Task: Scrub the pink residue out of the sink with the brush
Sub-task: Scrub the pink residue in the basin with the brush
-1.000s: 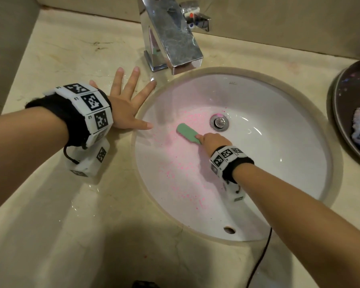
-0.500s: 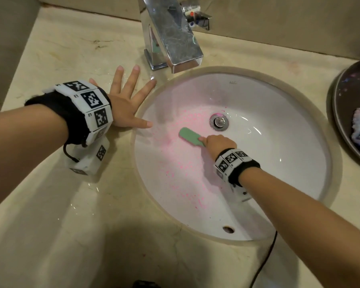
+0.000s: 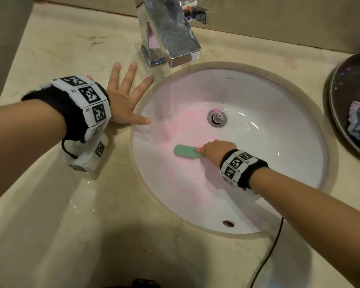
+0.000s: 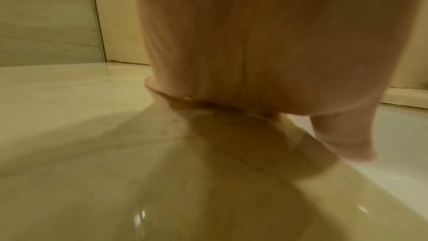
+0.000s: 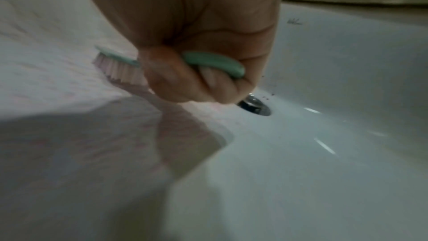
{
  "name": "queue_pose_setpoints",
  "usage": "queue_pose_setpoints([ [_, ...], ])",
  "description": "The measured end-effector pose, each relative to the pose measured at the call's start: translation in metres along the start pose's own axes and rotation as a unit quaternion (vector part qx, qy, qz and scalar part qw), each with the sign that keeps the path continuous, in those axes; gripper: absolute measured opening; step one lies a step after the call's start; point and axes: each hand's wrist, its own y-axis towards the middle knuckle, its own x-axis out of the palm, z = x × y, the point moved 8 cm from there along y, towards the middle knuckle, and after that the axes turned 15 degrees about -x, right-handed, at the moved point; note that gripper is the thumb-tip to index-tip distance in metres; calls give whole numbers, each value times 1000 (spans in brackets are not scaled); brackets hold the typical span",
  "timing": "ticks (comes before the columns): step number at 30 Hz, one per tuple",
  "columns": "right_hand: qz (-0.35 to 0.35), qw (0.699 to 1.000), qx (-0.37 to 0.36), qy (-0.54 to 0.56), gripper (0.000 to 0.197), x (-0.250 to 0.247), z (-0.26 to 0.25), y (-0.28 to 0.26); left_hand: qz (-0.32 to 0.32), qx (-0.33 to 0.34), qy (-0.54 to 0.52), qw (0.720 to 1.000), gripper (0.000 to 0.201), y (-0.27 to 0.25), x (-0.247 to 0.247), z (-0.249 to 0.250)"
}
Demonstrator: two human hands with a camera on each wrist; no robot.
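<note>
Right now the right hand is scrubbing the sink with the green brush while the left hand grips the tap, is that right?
Not quite. The left hand is not on the tap; it lies flat with fingers spread on the counter beside the sink, as the head view shows. The rest holds: the right hand holds the green brush against the pink residue in the sink.

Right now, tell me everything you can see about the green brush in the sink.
The brush has a mint-green back and handle that look like plastic, with pale, pink-tinged bristles underneath. It lies low inside the white sink, bristles down on the basin's left slope amid pink residue, head pointing left, nearer the person than the drain. The right hand grips its handle, fingers curled round it. Nothing else touches it.
</note>
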Motion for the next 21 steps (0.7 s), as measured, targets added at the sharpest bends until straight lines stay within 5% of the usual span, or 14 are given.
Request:
queue_pose_setpoints([
  [4, 83, 993, 71, 32, 37, -22, 19, 7, 0, -1, -1, 1000, 96, -1, 0, 0],
  [12, 0, 998, -60, 2, 20, -4, -36, 18, 1, -4, -2, 1000, 95, 0, 0, -1],
  [16, -50, 997, -10, 63, 48, 20, 7, -9, 1, -4, -8, 1000, 95, 0, 0, -1],
  [21, 9, 994, 93, 58, 31, 2, 78, -27, 0, -7, -8, 1000, 94, -1, 0, -1],
])
